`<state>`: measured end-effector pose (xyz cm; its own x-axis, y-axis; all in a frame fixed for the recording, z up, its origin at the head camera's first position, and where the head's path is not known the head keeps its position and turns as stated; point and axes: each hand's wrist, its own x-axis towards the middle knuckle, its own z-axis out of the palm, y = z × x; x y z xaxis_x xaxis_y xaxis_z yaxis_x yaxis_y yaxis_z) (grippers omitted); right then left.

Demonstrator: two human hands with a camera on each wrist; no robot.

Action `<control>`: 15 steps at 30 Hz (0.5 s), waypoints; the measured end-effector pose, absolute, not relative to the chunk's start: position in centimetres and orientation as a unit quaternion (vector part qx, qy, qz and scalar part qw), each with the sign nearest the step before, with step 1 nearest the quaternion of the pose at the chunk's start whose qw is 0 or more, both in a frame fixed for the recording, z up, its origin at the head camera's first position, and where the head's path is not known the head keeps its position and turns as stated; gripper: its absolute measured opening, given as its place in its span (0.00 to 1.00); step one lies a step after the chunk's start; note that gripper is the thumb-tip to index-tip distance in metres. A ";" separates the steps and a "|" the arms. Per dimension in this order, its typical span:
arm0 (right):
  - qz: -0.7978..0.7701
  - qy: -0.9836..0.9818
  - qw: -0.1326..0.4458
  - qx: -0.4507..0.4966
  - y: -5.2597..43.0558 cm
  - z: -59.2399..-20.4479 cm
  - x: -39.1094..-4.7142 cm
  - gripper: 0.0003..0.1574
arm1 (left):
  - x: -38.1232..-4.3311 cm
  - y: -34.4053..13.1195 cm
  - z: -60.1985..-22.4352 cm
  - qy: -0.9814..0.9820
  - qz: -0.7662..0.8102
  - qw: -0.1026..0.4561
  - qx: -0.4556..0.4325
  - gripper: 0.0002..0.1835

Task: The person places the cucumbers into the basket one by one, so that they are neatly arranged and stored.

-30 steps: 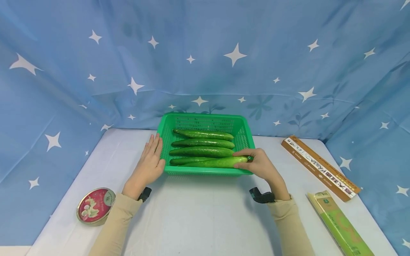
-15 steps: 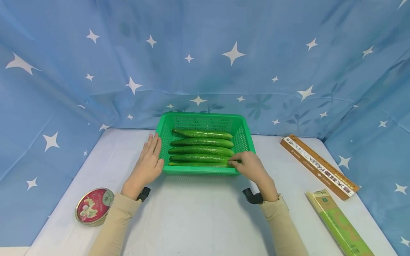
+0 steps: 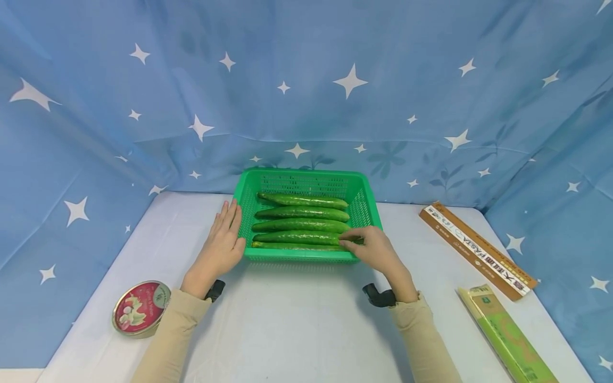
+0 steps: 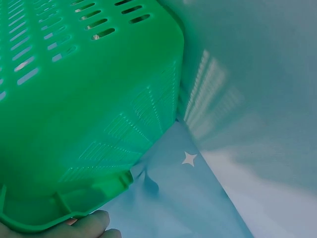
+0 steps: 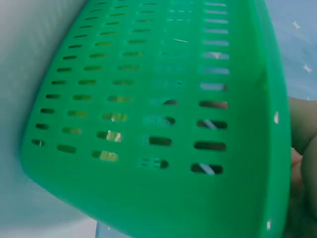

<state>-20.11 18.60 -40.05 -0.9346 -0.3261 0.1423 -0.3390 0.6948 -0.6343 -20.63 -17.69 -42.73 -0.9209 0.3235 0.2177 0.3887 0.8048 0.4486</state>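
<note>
In the head view a green plastic basket (image 3: pixel 306 255) holds several long cucumbers lying side by side. My left hand (image 3: pixel 222 247) lies along the basket's left side with straight fingers at the rim; its fingertips (image 4: pixel 99 223) show under the rim in the left wrist view. My right hand (image 3: pixel 378 250) reaches over the front right corner, thumb and fingers curled at the right end of the front cucumber (image 3: pixel 297 246). The second cucumber from the front (image 3: pixel 297 236) runs close by those fingertips. The right wrist view shows mainly the basket's slotted wall (image 5: pixel 148 188).
A round red-lidded tin (image 3: pixel 141 308) stands at the left on the white table (image 3: pixel 292 324). On the right lie a brown pasta box (image 3: pixel 479 250) and a green and yellow packet (image 3: pixel 507 332). A blue star-patterned curtain (image 3: pixel 306 117) hangs behind the basket.
My right hand has moved left and slightly inward with the front cucumber, which has gone from overlapping its neighbour to lying along the basket's front wall. My left hand stays at the rim.
</note>
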 end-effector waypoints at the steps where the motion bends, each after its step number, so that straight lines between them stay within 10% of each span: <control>1: 0.366 -0.913 0.008 0.181 18.7 -40.0 -20.1 0.13 | -20.6 -17.7 -42.7 -0.948 -0.249 0.066 -0.188 0.35; 8: 0.439 -0.878 0.062 0.180 20.1 -39.3 -20.0 0.14 | -20.7 -17.6 -42.8 -0.948 -0.249 0.065 -0.187 0.35; 15: 0.356 -0.876 0.254 0.204 22.4 -37.5 -20.4 0.21 | -21.0 -17.8 -42.2 -0.957 -0.222 0.029 -0.186 0.36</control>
<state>-20.38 22.42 -37.48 -0.7878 -0.1772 0.5899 -0.5387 0.6626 -0.5203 -21.04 -17.78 -42.21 -0.9290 0.3431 0.1388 0.3691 0.8318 0.4146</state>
